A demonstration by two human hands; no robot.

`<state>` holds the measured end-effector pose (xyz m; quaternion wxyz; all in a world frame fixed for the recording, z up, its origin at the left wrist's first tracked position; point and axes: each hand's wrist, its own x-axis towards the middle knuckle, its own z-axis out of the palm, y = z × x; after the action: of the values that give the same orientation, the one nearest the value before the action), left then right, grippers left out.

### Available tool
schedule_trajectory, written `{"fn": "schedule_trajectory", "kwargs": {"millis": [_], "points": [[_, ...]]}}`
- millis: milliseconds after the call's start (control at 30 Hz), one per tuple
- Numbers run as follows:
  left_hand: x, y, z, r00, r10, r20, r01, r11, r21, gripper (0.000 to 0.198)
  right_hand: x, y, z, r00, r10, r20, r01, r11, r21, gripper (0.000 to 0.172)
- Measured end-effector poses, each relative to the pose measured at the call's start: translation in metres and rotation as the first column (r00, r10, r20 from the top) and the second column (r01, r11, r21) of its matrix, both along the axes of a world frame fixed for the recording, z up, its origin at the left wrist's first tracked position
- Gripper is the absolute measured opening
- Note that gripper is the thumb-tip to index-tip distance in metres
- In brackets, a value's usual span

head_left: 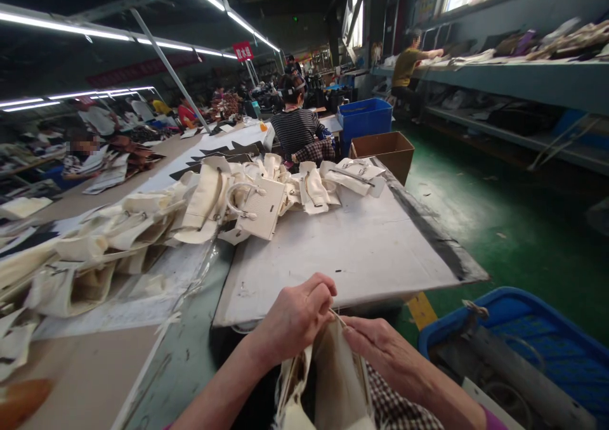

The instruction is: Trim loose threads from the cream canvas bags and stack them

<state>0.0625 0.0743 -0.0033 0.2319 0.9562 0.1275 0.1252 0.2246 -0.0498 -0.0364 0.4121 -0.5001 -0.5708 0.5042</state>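
Note:
Low in the view, over the lap, is a cream bag piece [335, 373] with an open, hollow inside and frayed edges on its left. My left hand [302, 309] is closed at its upper edge, thumb and fingers pinched together. My right hand [380, 347] grips the same rim from the right, its fingers pressed along the edge. Between the two hands a thin cord-like edge shows; whether a needle or thread is in the left fingers is hidden. Beyond the hands, a finished-looking cream handbag [261, 209] with a looped handle leans against a heap of cream bag pieces [204, 198].
The white-topped table [342, 252] lies straight ahead. More cream pieces [85, 259] cover the left bench. A blue basket [518, 316] stands at the lower right. A cardboard box [383, 151] and a blue bin [364, 118] stand beyond, near a seated person [295, 125].

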Motion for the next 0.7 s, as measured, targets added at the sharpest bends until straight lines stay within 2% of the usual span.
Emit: {"fn": "schedule_trajectory", "kwargs": {"millis": [200, 333, 400, 433, 500, 567, 633, 700], "points": [[0.006, -0.003, 0.004, 0.991, 0.074, -0.116, -0.084, 0.993, -0.082, 0.026, 0.005, -0.001, 0.001, 1.000, 0.001, -0.016, -0.001, 1.000, -0.005, 0.041], [0.009, -0.003, 0.012, 0.977, 0.102, -0.190, -0.127, 0.984, -0.126, 0.027, 0.005, -0.004, 0.006, 0.996, 0.000, -0.084, -0.001, 1.000, -0.016, 0.046], [0.012, -0.003, 0.014, 0.966, 0.122, -0.228, -0.155, 0.978, -0.136, 0.026, 0.000, -0.003, 0.006, 0.997, -0.033, -0.066, 0.032, 0.999, -0.020, 0.050], [0.014, -0.003, 0.015, 0.960, 0.132, -0.247, -0.169, 0.976, -0.136, 0.025, -0.003, -0.002, 0.005, 0.997, -0.079, -0.007, 0.079, 0.996, -0.032, 0.047], [0.018, -0.003, 0.016, 0.948, 0.154, -0.279, -0.198, 0.971, -0.135, 0.024, -0.013, 0.001, 0.000, 0.955, -0.205, 0.214, 0.220, 0.974, -0.049, 0.030], [0.022, -0.003, 0.018, 0.935, 0.176, -0.307, -0.227, 0.964, -0.139, 0.026, -0.022, 0.005, -0.004, 0.841, -0.296, 0.453, 0.343, 0.939, -0.024, 0.020], [0.025, -0.002, 0.022, 0.925, 0.193, -0.327, -0.254, 0.954, -0.157, 0.027, -0.030, 0.010, -0.006, 0.734, -0.330, 0.594, 0.386, 0.922, 0.037, 0.014], [0.026, 0.000, 0.026, 0.918, 0.200, -0.342, -0.272, 0.946, -0.178, 0.026, -0.033, 0.014, -0.006, 0.693, -0.338, 0.637, 0.375, 0.923, 0.081, 0.009]]}}
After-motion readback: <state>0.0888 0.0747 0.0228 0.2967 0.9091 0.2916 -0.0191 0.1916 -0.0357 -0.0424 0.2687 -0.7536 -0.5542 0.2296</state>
